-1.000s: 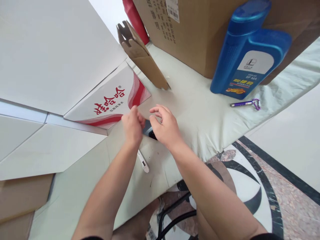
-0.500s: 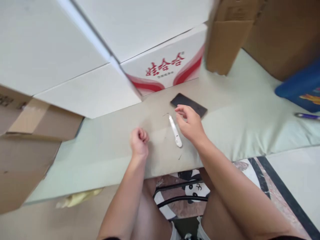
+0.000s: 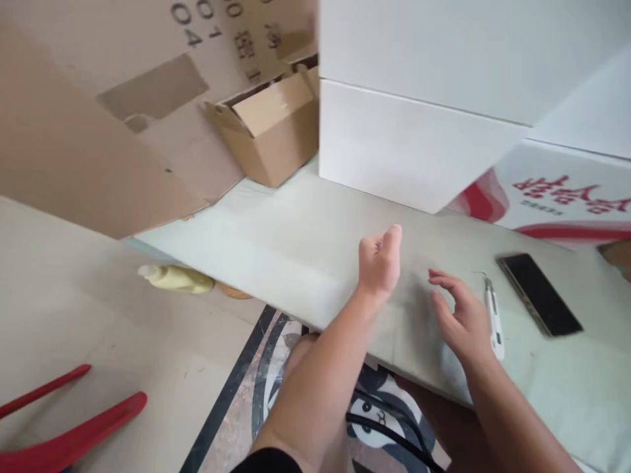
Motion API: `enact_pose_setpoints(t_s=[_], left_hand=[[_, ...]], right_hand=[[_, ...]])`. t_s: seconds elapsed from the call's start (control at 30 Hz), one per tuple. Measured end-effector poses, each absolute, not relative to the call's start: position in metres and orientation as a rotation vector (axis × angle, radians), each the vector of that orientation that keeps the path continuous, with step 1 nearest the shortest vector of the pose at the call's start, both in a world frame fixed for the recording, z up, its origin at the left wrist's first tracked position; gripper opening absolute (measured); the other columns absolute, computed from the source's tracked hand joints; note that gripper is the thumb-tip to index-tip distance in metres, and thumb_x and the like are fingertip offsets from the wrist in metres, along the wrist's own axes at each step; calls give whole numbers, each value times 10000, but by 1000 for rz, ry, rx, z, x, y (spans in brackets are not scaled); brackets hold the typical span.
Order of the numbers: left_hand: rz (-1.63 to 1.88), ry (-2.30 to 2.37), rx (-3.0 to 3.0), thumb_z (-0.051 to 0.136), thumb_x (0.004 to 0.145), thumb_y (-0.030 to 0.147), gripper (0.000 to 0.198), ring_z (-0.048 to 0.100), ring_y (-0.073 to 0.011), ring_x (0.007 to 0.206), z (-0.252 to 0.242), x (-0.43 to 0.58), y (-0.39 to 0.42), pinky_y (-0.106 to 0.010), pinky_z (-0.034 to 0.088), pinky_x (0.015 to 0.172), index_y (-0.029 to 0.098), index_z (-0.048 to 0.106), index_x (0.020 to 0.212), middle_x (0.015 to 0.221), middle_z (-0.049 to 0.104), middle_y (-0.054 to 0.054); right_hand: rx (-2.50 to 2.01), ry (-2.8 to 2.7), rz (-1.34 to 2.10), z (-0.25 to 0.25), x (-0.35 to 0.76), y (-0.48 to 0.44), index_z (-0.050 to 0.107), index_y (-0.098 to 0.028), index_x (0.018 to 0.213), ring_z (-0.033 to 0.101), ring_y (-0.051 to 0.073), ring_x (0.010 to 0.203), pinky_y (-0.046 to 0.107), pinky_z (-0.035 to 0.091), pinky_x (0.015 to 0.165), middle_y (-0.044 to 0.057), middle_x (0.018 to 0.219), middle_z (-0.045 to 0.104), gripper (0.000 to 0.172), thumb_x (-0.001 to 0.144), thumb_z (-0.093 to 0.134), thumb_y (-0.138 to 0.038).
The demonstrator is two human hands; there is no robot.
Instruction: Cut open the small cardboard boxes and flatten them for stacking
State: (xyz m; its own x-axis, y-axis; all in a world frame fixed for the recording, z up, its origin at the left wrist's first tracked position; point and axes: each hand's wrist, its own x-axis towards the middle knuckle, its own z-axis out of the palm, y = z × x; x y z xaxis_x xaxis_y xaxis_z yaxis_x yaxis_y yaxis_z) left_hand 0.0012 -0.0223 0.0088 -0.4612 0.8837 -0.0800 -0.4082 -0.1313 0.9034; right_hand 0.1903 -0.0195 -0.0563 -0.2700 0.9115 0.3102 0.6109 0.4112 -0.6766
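My left hand (image 3: 380, 261) hovers over the pale padded surface (image 3: 296, 243), fingers loosely extended and holding nothing. To its right, my right hand (image 3: 457, 314) rests open with fingers spread, just left of a white utility knife (image 3: 493, 316) that lies on the pad. A dark phone (image 3: 538, 293) lies flat a little farther right. Neither hand touches the knife or the phone.
White flattened cartons (image 3: 424, 112) stand behind the pad, one with red printing (image 3: 562, 197). A small open brown box (image 3: 271, 128) and a large brown cardboard sheet (image 3: 98, 118) are at left. A yellowish bottle (image 3: 175, 278) and red chair legs (image 3: 73, 420) lie on the floor.
The view has swung left. My left hand has opened from a fist and lifted. My right hand has moved off to the left of the knife, with the phone now farther right.
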Motion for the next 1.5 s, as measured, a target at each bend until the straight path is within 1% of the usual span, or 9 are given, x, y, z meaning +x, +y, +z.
enact_pose_setpoints(t_s=[0.3,0.4,0.5,0.63,0.77,0.97,1.13,1.33,1.5], left_hand=[[2030,942,212,486,981,451,540,142,-97,523,22,-92,-53,-319,153,514,218,225,569,565,168,41],[2099,945,149,458,1005,465,544,148,-98,522,19,-112,-61,-312,156,512,212,229,582,573,176,38],[2132,976,125,447,1015,447,535,156,-97,514,18,-120,-66,-311,146,510,209,237,584,569,178,36],[2149,1016,111,422,1021,420,527,158,-98,499,17,-121,-67,-311,136,502,211,234,575,550,168,35],[2181,1077,190,437,1019,482,555,183,-102,499,17,-120,-68,-309,166,499,213,246,573,547,186,32],[2190,1116,211,425,1015,471,547,187,-97,486,17,-115,-66,-304,158,493,210,252,567,532,201,28],[2233,1058,186,405,1029,463,552,165,-94,478,18,-109,-59,-302,153,490,208,251,565,533,181,35],[2284,1073,224,404,1038,442,543,190,-100,489,18,-105,-58,-295,194,498,204,248,575,534,216,29],[2308,1074,223,401,1017,370,495,193,-96,481,18,-108,-59,-282,191,484,206,253,573,529,228,30]], right_hand=[[-997,-2275,595,-37,55,9,693,-246,1046,753,304,1116,525,599,972,127,1184,780,207,912,567,-340],[-811,-2329,549,-4,-22,38,641,-240,1215,747,289,1068,509,614,941,131,1208,747,358,863,583,-276],[-606,-2365,426,27,-105,61,523,-279,1394,624,321,1339,546,545,1096,143,1429,638,605,806,635,-191],[-659,-2466,244,54,-189,73,460,-216,1452,424,397,1530,622,316,1283,187,1590,493,719,794,749,-200],[-762,-2695,137,65,-213,70,463,-155,1428,508,369,1448,648,267,1261,164,1463,581,545,921,652,-216],[-771,-2633,112,64,-187,72,542,-226,1050,594,300,1288,535,468,1130,86,1324,640,71,1022,486,-191],[-904,-2525,201,55,-153,71,487,-228,1043,619,288,1210,495,450,1089,77,1154,675,42,1045,456,-199],[-909,-2356,368,25,-108,75,491,-276,1053,677,267,885,469,472,962,-4,785,610,91,1043,409,-239],[-895,-2239,386,11,-74,69,498,-281,1042,640,225,749,419,498,851,-26,722,545,76,1034,423,-292]])
